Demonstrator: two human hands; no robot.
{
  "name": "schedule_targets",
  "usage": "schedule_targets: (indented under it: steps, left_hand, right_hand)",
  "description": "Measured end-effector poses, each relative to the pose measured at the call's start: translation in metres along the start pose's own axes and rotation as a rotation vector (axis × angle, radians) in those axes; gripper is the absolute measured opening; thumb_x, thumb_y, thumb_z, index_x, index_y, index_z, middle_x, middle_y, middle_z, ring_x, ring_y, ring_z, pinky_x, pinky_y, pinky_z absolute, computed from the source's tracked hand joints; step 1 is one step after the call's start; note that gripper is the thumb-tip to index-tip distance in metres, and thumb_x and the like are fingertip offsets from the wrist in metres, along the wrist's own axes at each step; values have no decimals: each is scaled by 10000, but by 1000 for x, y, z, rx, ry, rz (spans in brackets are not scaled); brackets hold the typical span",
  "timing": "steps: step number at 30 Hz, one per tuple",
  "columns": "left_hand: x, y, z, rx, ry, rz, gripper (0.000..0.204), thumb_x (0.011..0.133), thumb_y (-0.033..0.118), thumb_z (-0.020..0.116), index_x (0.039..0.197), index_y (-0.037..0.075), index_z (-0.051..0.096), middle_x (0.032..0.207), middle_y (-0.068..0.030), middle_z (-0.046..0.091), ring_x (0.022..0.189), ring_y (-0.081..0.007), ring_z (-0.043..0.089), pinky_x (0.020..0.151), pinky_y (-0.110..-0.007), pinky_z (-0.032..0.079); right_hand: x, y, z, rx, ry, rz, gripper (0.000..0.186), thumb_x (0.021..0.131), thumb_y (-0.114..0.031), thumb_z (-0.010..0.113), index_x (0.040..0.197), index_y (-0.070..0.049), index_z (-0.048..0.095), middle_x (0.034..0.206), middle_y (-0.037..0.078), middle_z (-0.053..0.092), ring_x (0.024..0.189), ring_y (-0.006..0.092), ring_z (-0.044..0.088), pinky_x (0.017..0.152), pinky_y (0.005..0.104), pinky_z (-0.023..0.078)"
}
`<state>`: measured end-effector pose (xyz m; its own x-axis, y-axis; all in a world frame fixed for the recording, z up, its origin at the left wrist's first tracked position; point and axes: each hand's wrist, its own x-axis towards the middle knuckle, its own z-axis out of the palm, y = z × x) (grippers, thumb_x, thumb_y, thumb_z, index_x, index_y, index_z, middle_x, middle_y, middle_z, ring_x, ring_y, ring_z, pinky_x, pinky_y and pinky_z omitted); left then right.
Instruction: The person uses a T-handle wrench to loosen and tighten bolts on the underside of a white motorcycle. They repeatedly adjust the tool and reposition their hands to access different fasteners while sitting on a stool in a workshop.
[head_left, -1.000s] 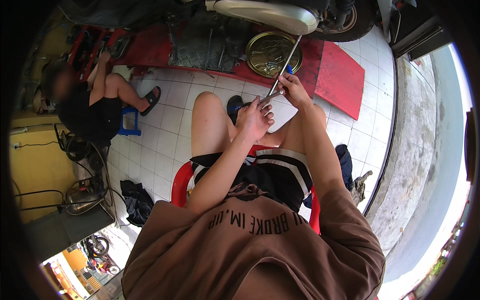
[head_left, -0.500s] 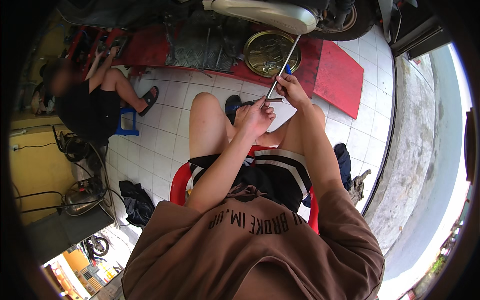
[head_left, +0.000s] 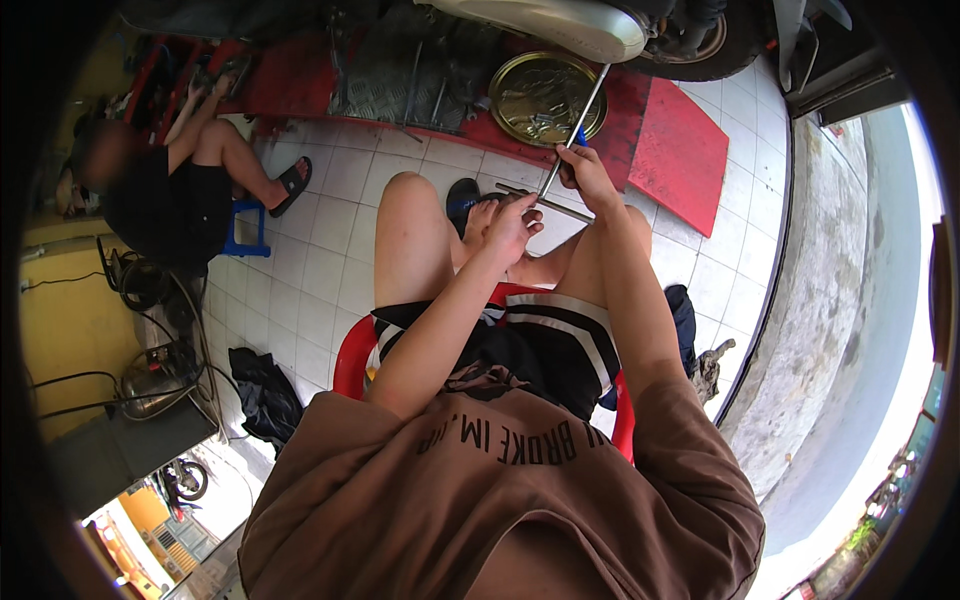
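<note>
A long metal T-handle wrench (head_left: 586,117) slants from above my lap up toward the underside of a motorbike (head_left: 590,35). My right hand (head_left: 590,180) is closed round its shaft, below a round gold-coloured tray (head_left: 535,120). Close to the crossbar (head_left: 566,209), the fingers of my left hand (head_left: 512,228) pinch the handle end. The wrench's far tip meets the lower edge of the bike's silver cover; what it engages is hidden. Just beyond my right fingers shows a small blue piece (head_left: 581,135), too small to name.
A red platform (head_left: 620,120) carries the tray and several tools, with a red ramp (head_left: 680,160) at its right. On the left another person (head_left: 165,200) sits on a blue stool (head_left: 245,230), hands at the platform. A black bag (head_left: 265,395) lies on the tiled floor (head_left: 320,260).
The crossbar has turned and now slants down to the right, showing on both sides of the shaft. Both hands stay at nearly the same places on the wrench.
</note>
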<state>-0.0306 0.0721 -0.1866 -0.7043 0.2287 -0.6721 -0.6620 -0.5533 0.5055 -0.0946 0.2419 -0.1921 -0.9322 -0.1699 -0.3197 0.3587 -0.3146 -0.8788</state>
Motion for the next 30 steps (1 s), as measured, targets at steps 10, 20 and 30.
schedule_targets:
  steps: [10, 20, 30]
  left_hand:
    - [7, 10, -23, 569, 186, -185, 114, 855, 174, 603, 946, 119, 563, 738, -14, 550, 550, -141, 518, 484, -296, 404]
    - [60, 76, 11, 1653, 139, 652, 152, 780, 183, 639, 845, 50, 673, 762, -136, 681, 743, -333, 661, 687, -418, 530]
    - [201, 79, 37, 2030, -5, 703, 198, 789, 149, 642, 977, 108, 687, 996, -123, 660, 914, -290, 646, 776, -400, 524]
  right_hand:
    - [0, 2, 7, -223, 42, 267, 279, 901, -216, 541, 754, -4, 649, 496, 23, 496, 390, 96, 419, 382, 243, 303]
    - [14, 8, 3, -391, 103, 500, 309, 883, -253, 556, 732, -17, 687, 554, 41, 566, 438, 103, 486, 400, 252, 370]
    - [21, 9, 2, -268, 153, 552, 321, 899, -219, 528, 720, 12, 660, 512, 29, 522, 388, 94, 428, 373, 241, 328]
